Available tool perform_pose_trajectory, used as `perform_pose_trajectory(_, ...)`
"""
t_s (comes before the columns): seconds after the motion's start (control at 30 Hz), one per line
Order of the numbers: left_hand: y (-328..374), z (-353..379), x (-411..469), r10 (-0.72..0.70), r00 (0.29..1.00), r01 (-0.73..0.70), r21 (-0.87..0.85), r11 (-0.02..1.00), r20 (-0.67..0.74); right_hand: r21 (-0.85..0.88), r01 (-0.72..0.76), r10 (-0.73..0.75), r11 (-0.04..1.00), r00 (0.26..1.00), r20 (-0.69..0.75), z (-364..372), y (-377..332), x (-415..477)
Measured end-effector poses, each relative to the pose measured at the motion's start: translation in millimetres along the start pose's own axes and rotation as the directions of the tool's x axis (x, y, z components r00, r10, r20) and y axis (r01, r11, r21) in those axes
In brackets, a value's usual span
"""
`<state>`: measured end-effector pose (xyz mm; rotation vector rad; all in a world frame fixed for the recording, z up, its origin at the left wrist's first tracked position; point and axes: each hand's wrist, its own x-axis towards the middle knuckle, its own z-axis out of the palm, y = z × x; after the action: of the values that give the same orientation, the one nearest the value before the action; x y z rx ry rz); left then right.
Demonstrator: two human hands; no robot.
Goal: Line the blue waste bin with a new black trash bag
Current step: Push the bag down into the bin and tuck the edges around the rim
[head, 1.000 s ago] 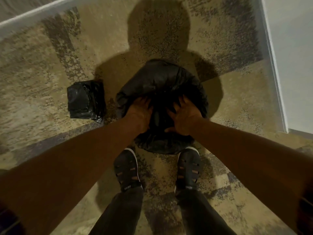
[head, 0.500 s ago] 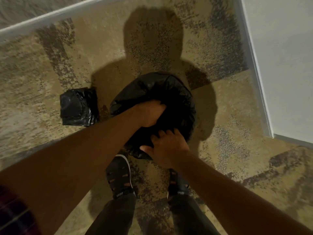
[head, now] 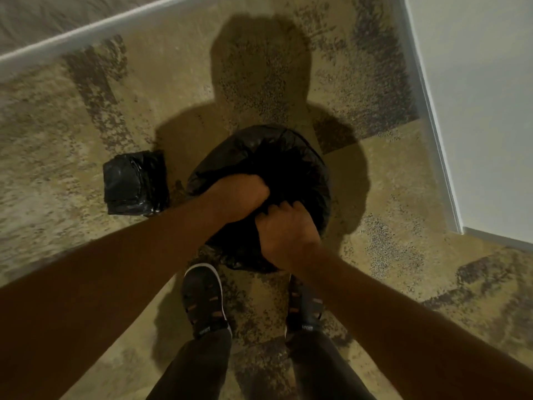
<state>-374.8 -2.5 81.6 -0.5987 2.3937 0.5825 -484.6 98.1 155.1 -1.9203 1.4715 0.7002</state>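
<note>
Folded stack of spare black plastic bags lies on patterned carpet, just left of the bin. Black trash bag already drapes the bin, its blue hidden. Left hand fisted on bag film; right hand clenches near rim. Left: tucking, securing. Both hands lay flat a second ago; right has shifted nearer.
</note>
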Motion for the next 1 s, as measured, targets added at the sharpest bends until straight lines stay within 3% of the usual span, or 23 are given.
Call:
perform_pose_trajectory(0.07,-3.3,12.3,-7.3,-0.025,0.999,0.017,0.144,0.989,0.049,-0.098,0.036,-0.03,0.995,0.998,0.058,-0.9,13.5,17.8)
perform_pose_trajectory(0.2,-7.2,24.1,-15.0,-0.179,0.934,0.068,0.337,0.939,0.31,-0.322,0.122,-0.052,0.939,0.974,0.219,14.5,41.8,62.5)
perform_pose_trajectory(0.3,-6.5,33.2,-15.1,-0.208,0.918,0.089,0.335,0.938,0.338,-0.403,0.131,-0.022,0.906,0.964,0.264,29.3,53.7,78.2)
perform_pose_trajectory(0.37,-4.2,34.7,-17.4,-0.19,0.94,0.095,0.316,0.944,0.283,-0.419,0.124,-0.014,0.9,0.967,0.256,30.4,55.0,76.3)
perform_pose_trajectory(0.47,0.5,33.3,-17.0,-0.075,0.997,0.072,0.239,0.968,0.007,-0.334,0.089,-0.038,0.938,0.987,0.154,22.1,44.9,62.2)
perform_pose_trajectory(0.53,3.3,25.0,-14.7,-0.016,0.991,0.045,0.219,0.975,-0.132,-0.21,0.036,-0.015,0.977,0.995,0.1,15.9,30.8,47.0)
perform_pose_trajectory(0.7,1.0,4.2,-4.9,-0.113,0.993,0.119,0.213,0.97,-0.039,0.1,0.063,-0.072,0.993,0.994,0.086,21.1,-8.9,10.4)
perform_pose_trajectory(0.8,-5.7,4.5,-3.3,-0.122,0.993,0.119,0.228,0.966,-0.002,0.151,0.115,-0.136,0.982,0.982,0.132,34.9,-18.5,5.3)
perform_pose_trajectory(0.9,-7.4,4.3,-7.0,-0.043,0.997,0.057,0.224,0.973,-0.068,0.182,0.102,-0.137,0.978,0.973,0.187,45.4,-19.0,0.3)
perform_pose_trajectory(1.0,-2.0,0.8,-20.9,0.094,0.986,-0.084,0.074,0.994,-0.139,0.211,0.149,-0.14,0.966,0.988,-0.056,40.0,-17.5,-9.7)
